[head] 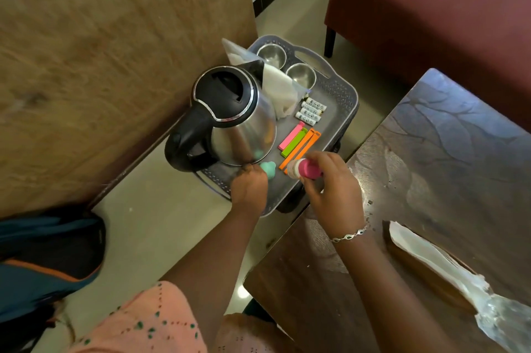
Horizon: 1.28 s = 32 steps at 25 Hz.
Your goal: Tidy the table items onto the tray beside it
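The left hand [249, 186] reaches down over the near edge of the grey tray [343, 107], knuckles up, fingers curled around a small teal item [268, 168] resting on the tray beside the kettle [230, 120]. The right hand [330, 186], wrist bent and wearing a bracelet [349, 236], grips a small pink-and-white bottle [304, 168] tilted sideways just above the tray's near corner, next to the coloured clips [298, 141]. Batteries [311, 111] and two steel bowls [287, 65] lie farther back.
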Available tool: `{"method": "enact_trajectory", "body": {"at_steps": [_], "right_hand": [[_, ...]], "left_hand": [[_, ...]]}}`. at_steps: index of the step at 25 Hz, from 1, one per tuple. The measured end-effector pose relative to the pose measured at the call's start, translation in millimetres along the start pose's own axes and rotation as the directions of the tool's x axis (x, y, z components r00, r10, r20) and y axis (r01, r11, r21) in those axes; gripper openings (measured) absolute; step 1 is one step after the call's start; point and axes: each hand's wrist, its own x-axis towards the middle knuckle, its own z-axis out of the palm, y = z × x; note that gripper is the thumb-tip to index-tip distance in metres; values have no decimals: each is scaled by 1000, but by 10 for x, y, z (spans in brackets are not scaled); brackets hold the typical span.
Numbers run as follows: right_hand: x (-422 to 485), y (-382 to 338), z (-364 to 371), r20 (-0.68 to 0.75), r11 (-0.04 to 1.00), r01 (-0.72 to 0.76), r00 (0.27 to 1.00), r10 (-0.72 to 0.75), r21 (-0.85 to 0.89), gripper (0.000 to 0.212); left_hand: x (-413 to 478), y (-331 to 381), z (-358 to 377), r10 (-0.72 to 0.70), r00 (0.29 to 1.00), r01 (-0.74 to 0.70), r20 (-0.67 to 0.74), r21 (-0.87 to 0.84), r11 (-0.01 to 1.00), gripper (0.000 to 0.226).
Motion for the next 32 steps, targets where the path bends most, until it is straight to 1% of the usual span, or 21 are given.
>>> {"method": "enact_trajectory", "body": {"at_steps": [3, 6, 8, 10, 12, 15, 16, 18, 19, 21, 24, 26, 29, 30, 32], "right_hand": [[30, -32, 109, 41, 999, -16, 999, 18, -34, 34], [61, -55, 206, 87, 999, -4, 996, 8, -47, 32], [65, -53, 295, 131, 996, 44, 991, -33, -82, 30], [57, -60, 410, 198, 987, 99, 977, -72, -128, 28], [38, -64, 554, 267, 966, 166, 957, -110, -198, 28], [-7, -75, 744, 367, 913, 270, 918, -149, -304, 36], [-28, -85, 780, 403, 894, 308, 901, -164, -326, 39], [-59, -101, 824, 455, 859, 365, 872, -181, -358, 42], [-65, -113, 829, 472, 848, 382, 862, -184, -368, 42], [-55, -126, 848, 492, 837, 391, 853, -174, -383, 42], [-37, -118, 872, 483, 838, 381, 860, -167, -389, 42], [-24, -94, 895, 483, 826, 408, 854, -195, -389, 42], [-49, -28, 937, 488, 786, 450, 845, -219, -425, 38], [-63, 18, 935, 497, 788, 450, 841, -215, -420, 39], [-57, 72, 914, 480, 781, 449, 849, -221, -434, 48]], "left_hand": [[5, 49, 20, 52, 999, -52, 7, 3, 999, 27], [-31, -13, -51, 6, 1000, -7, -31, -15, 1000, 27], [-62, -115, -69, 50, 999, -51, -18, -102, 993, 36], [-144, -239, -94, 69, 996, -77, -48, -184, 980, 35], [-255, -395, -93, 70, 992, -95, -102, -258, 961, 33], [-390, -573, -12, 137, 966, -210, -220, -355, 911, 43], [-405, -604, 33, 140, 955, -233, -261, -371, 899, 46], [-429, -626, 63, 149, 951, -251, -272, -391, 885, 47], [-440, -624, 55, 155, 949, -259, -276, -396, 881, 46], [-443, -622, 70, 157, 933, -278, -324, -373, 885, 45], [-453, -634, 105, 166, 911, -297, -378, -321, 899, 46], [-464, -643, 117, 187, 893, -321, -409, -288, 902, 46], [-490, -659, 134, 209, 886, -322, -414, -226, 919, 47], [-491, -672, 144, 215, 895, -313, -390, -206, 927, 47], [-473, -671, 147, 226, 899, -301, -375, -156, 941, 48]]}}
